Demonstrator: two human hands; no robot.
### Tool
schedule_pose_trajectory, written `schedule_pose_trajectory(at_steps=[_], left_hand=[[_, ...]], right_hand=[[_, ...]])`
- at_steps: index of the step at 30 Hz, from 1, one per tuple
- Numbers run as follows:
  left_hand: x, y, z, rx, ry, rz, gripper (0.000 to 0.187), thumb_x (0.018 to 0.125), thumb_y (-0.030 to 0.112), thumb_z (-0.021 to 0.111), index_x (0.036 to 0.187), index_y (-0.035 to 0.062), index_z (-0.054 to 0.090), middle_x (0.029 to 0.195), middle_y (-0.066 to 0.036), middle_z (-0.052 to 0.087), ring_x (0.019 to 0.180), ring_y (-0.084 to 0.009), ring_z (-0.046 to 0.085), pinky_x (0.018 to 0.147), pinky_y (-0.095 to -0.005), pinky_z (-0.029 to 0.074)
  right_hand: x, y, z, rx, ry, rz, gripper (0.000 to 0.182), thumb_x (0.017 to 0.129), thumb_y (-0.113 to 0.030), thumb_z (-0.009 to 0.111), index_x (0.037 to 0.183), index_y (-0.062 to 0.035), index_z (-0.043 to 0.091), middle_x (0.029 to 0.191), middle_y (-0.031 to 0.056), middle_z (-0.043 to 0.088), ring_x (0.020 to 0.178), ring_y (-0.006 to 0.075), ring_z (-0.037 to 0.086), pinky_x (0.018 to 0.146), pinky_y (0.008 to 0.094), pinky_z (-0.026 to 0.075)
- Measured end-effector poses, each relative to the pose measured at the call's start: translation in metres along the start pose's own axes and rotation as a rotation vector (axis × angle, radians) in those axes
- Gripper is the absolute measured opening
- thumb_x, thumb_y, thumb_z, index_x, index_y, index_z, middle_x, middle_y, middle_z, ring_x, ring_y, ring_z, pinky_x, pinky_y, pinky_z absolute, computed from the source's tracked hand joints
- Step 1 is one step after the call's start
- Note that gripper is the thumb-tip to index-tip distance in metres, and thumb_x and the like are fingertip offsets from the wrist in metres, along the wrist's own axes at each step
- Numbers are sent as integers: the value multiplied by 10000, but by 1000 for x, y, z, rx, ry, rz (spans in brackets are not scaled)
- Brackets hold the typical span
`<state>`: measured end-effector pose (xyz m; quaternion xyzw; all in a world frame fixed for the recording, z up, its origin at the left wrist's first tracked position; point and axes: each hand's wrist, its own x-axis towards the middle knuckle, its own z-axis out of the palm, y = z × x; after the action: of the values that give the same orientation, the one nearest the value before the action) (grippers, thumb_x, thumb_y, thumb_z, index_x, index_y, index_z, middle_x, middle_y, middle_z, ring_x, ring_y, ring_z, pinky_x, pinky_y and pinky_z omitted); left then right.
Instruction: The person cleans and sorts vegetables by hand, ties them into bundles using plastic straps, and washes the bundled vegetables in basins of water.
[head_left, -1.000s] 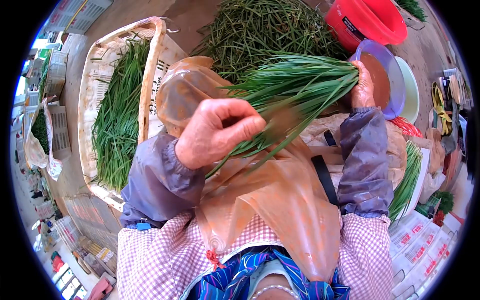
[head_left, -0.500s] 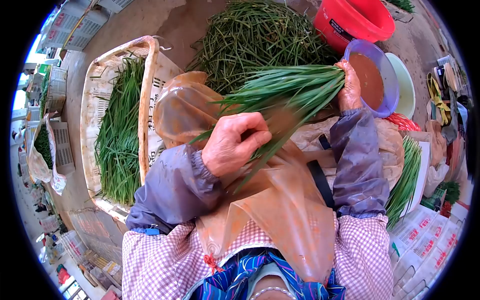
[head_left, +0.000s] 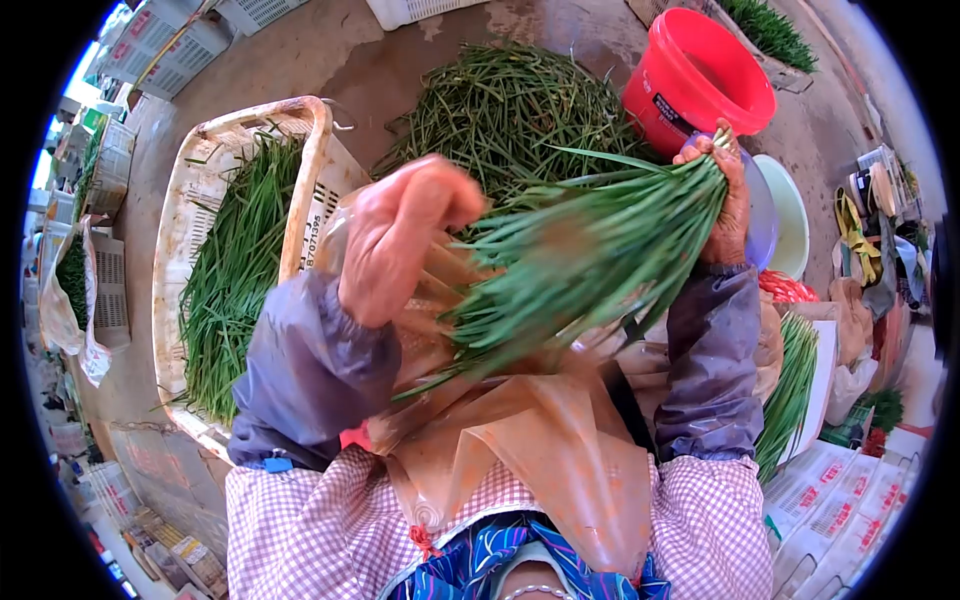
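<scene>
My right hand [head_left: 732, 205] grips a bunch of garlic chives [head_left: 620, 245] by its pale stem ends. The long green leaves fan out to the left, blurred by motion, over the brownish plastic apron [head_left: 540, 420]. My left hand [head_left: 405, 235] is raised beyond the leaf tips, its fingers curled in and smeared by movement. Whether anything is inside those fingers I cannot make out. To the left stands a dirty white plastic crate [head_left: 305, 215] with more chives [head_left: 235, 290] lying in it.
Ahead on the floor is a heap of loose green leaves [head_left: 510, 125]. A red bucket [head_left: 655, 90], a purple basin [head_left: 762, 215] and a pale green basin [head_left: 793, 220] stand at the right. More chives [head_left: 790, 385] lie beside my right sleeve.
My left hand has moved up and left, away from the leaves. My right hand has shifted right with the bunch, whose leaves now swing lower and spread wider.
</scene>
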<state>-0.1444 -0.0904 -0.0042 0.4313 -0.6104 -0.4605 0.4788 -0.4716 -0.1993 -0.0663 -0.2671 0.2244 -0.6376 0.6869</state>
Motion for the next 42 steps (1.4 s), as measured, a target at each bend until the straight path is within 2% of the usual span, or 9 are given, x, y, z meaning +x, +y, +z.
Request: schedule_pose_trajectory(at_steps=[3,9,12,14,18,26,34,37,42], left_hand=[[47,6,11,299,-145,220,270,954,199,483,918,-24,631,1026,-116,582,1014,-221,551,921,-335,417],[70,-29,50,420,-578,51,366,950,336,525,935,-10,643,886,-197,610,827,-327,615,740,-413,495],[44,-55,33,551,-772,121,261,890,250,595,893,-8,637,808,-172,608,770,-341,610,692,-408,497],[36,-61,7,506,-691,-215,245,858,278,610,890,42,670,813,-188,622,791,-353,619,714,-434,496],[29,-60,-51,953,-529,-46,149,833,204,609,840,64,659,833,-146,628,828,-338,618,729,-435,494],[46,-27,-35,682,-177,95,96,819,81,643,870,0,634,820,-110,625,772,-239,622,687,-329,497],[39,-22,22,281,-374,-80,157,842,139,687,928,9,664,797,-73,634,726,-143,597,655,-292,488],[41,-38,41,389,-344,74,145,806,135,698,862,13,640,809,-94,638,705,-213,610,636,-322,482],[41,-46,38,400,-440,-31,113,794,107,673,816,13,613,740,-130,602,679,-272,599,623,-356,478]], right_hand=[[4,-9,13,37,-132,5,490,872,-101,591,1316,-97,384,951,49,523,877,182,531,878,357,454],[-8,-17,45,-19,-255,-127,467,904,-140,553,1332,-84,376,946,40,492,869,162,500,864,335,437],[-12,-31,35,-3,-206,-162,440,910,-140,536,1320,-81,386,951,36,482,874,156,495,861,325,437],[-12,-41,26,-21,-197,-202,428,913,-137,529,1312,-81,388,955,35,477,879,154,492,859,321,437],[-7,-59,12,-41,-256,-263,422,917,-132,523,1306,-82,370,961,39,474,887,155,488,861,324,434],[-5,-48,26,13,-345,-244,414,928,-141,503,1319,-70,391,957,28,465,884,155,486,882,334,444],[-7,-42,30,39,-393,-129,343,925,-167,511,1248,-99,418,957,18,481,913,149,498,909,339,440],[-10,-39,31,97,-335,8,178,921,-244,542,1014,-119,457,924,22,504,953,181,498,919,350,432],[-11,-39,32,15,-291,-149,201,924,-236,538,1048,-94,468,926,31,511,946,186,504,890,350,455]])
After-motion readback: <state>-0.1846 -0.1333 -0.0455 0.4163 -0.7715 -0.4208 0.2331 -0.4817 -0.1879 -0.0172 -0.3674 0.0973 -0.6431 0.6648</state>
